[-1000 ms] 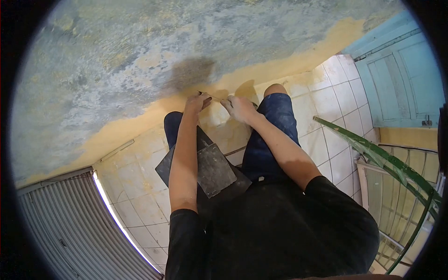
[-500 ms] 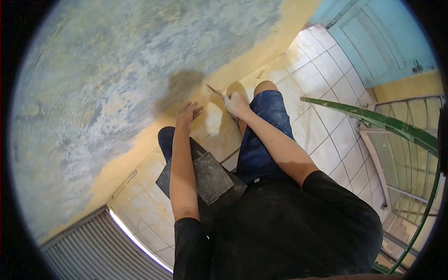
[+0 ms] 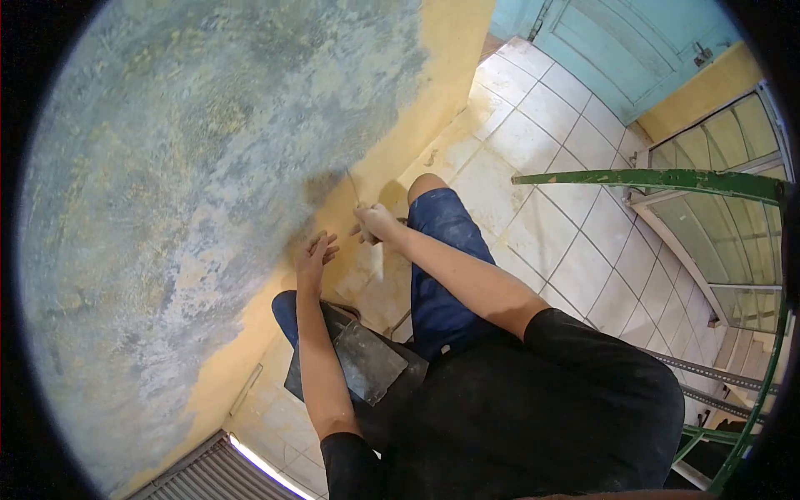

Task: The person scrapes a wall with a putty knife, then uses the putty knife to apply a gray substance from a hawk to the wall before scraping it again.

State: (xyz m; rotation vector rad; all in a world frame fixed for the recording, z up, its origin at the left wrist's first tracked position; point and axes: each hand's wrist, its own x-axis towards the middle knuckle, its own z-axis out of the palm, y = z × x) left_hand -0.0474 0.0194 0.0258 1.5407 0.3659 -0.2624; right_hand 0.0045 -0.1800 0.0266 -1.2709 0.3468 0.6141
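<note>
My right hand (image 3: 377,225) is closed round the handle of a thin-bladed scraper (image 3: 353,185), whose blade is seen nearly edge-on near the lower yellow band of the wall. To its left, my left hand (image 3: 314,254) has its fingers apart, somewhat curled, with nothing in them, close to the wall's lower part. Patchy grey-blue and yellow covers the wall (image 3: 225,167). A dark, dusty flat piece (image 3: 369,364) lies over my lap beside my left forearm.
White floor tiles (image 3: 550,225) run along the wall's base. A green metal bar (image 3: 633,178) juts in from the right, near a framed glass panel (image 3: 708,217). Behind is a light blue door (image 3: 617,50); a ribbed grey shutter (image 3: 208,475) is at lower left.
Both hands have shifted down and left in the view, with the scraper turned so its blade looks thinner. The camera's view has turned slightly.
</note>
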